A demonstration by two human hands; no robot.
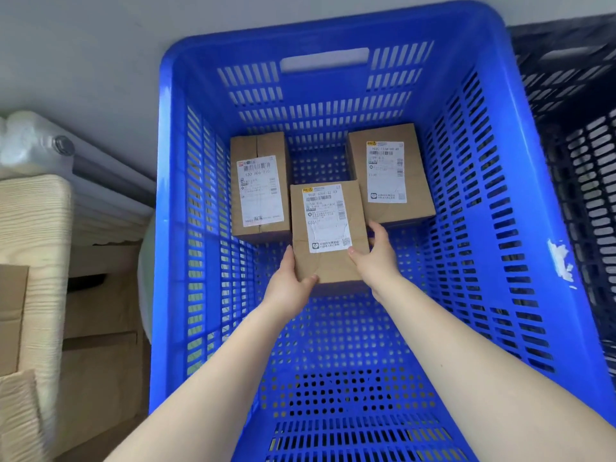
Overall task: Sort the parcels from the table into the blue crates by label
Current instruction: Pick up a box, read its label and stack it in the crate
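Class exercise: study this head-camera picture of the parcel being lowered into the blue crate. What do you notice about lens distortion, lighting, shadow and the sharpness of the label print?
Head view: the wide lens bows the blue crate walls outward; light is soft and even, without glare; a dim shadow lies under the held parcel, gripped by the left hand and right hand; large label codes read, small print blurs.

A single head-worn wide-angle camera looks steeply down from above, close over a blue crate (pixel 493 201) that fills the centre and right of the frame. Both forearms enter from the bottom edge. Straight edges bow outward towards the frame borders.
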